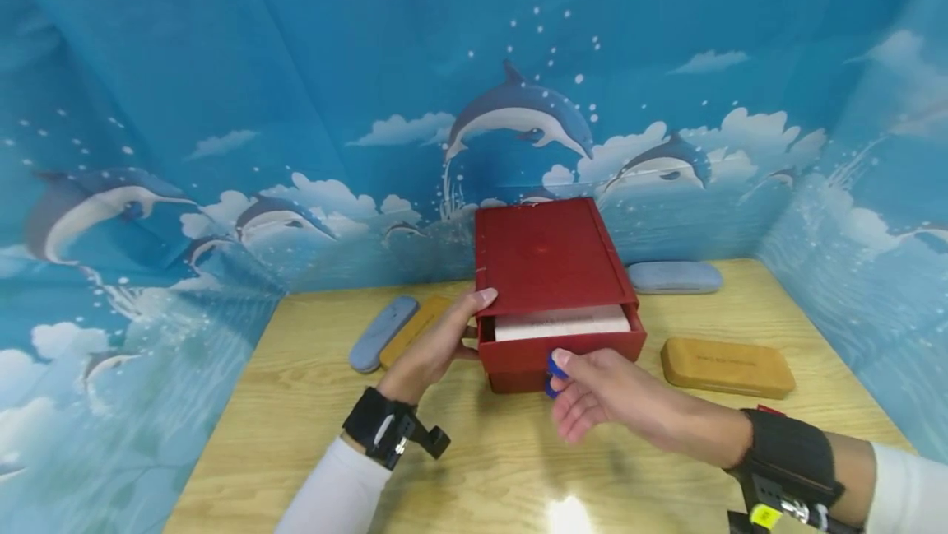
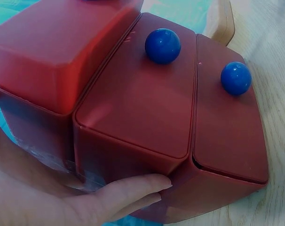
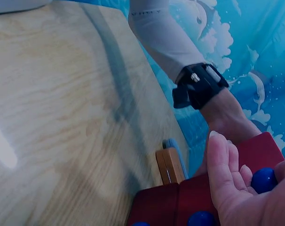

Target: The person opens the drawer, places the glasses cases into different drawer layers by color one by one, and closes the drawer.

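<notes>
A red drawer box [image 1: 544, 254] with blue ball knobs stands on the table near the back. Its top drawer [image 1: 611, 345] sticks out toward me, and a white item [image 1: 563, 322] with faint print lies inside. My right hand [image 1: 603, 394] pinches this drawer's blue knob [image 3: 264, 180] between thumb and forefinger, the other fingers loose. My left hand [image 1: 444, 336] rests against the box's left side, thumb on the top edge and fingers straight along the wall. Below, the middle drawer [image 2: 138, 94] and bottom drawer [image 2: 225, 127] sit flush, their knobs free of any hand.
Left of the box, a blue-grey glasses case [image 1: 383, 334] lies beside a mustard-yellow case [image 1: 415, 328]. At the right are another mustard case [image 1: 728, 367] and, further back, a blue-grey case [image 1: 676, 277]. A dolphin-print curtain [image 1: 333, 106] surrounds the wooden table [image 1: 296, 402].
</notes>
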Demonstrator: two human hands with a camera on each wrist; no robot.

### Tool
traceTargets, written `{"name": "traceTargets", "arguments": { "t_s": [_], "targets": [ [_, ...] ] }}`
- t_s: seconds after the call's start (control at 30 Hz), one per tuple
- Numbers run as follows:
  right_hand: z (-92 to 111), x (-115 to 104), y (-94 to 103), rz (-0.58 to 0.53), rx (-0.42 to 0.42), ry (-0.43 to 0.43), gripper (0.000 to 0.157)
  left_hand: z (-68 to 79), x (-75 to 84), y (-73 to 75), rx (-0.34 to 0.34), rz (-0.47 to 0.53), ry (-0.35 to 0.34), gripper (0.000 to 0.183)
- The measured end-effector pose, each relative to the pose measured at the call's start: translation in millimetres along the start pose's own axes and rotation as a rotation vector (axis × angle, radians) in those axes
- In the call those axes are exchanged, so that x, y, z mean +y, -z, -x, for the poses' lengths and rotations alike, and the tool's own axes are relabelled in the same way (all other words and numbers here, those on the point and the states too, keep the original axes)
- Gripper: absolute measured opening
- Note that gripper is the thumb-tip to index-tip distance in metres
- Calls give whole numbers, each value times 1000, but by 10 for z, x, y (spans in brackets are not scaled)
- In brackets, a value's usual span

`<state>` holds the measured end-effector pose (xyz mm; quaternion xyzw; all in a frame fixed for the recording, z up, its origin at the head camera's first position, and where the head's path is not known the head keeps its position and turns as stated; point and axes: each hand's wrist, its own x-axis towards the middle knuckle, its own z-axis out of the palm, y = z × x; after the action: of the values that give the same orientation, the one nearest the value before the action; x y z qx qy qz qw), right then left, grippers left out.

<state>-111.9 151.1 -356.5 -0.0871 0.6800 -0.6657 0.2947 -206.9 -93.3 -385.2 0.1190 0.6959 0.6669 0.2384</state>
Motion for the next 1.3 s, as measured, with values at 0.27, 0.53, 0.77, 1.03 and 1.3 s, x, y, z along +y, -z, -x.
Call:
{"name": "traceTargets", "arguments": {
  "t_s": [0.27,0.53,0.77,1.03,1.3],
  "targets": [
    [-90,-37,56,14,35,-24,58,-7,-13,13,-16,-12,-11,61],
    [-199,-45,92,15,44,-20,60,5,4,6,6,-22,17,67],
    [-264,-64,138,26,64,-24,60,-2,13,-12,17,-26,18,68],
    [-295,-79,162,30,58,-22,56,4,20,5,1,-33,18,67],
    [-286,-71,191,47,56,-11,62,6,20,4,4,-43,26,67]
  ]
}}
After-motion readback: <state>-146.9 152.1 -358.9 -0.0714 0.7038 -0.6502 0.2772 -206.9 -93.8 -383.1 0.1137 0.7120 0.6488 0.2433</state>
